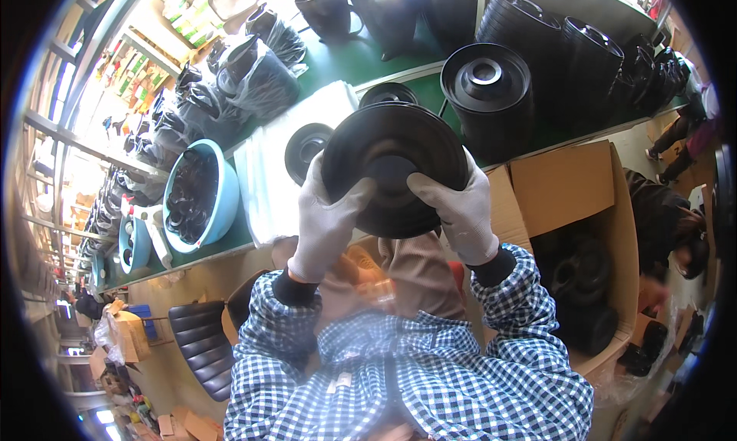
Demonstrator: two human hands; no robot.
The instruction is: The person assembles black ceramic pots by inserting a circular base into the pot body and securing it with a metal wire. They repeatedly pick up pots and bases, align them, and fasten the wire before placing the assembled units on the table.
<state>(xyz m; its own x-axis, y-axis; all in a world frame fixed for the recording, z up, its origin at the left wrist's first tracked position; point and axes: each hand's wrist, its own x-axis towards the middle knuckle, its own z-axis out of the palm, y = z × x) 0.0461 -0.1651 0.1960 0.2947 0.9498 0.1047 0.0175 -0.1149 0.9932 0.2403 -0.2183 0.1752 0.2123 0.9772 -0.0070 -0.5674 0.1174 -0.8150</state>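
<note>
"While the disc (pixel 393 138) is held up before the bench (pixel 345 63), how far along is its handling?"

"Midway, I judge: gripped, not yet set down. Similar pieces stand beyond, including a stack (pixel 491 126); the carton (pixel 564 184) at right holds more black parts. Which are finished, I cannot tell."

"Hand pose?"

"Left hand (pixel 326 218) and right hand (pixel 464 211), gloved, clasp opposite sides. Thumbs press the near face, pointing inward; fingers are mostly hidden behind. Elbows are bent."

No legible writing, numbers or signs.
</note>
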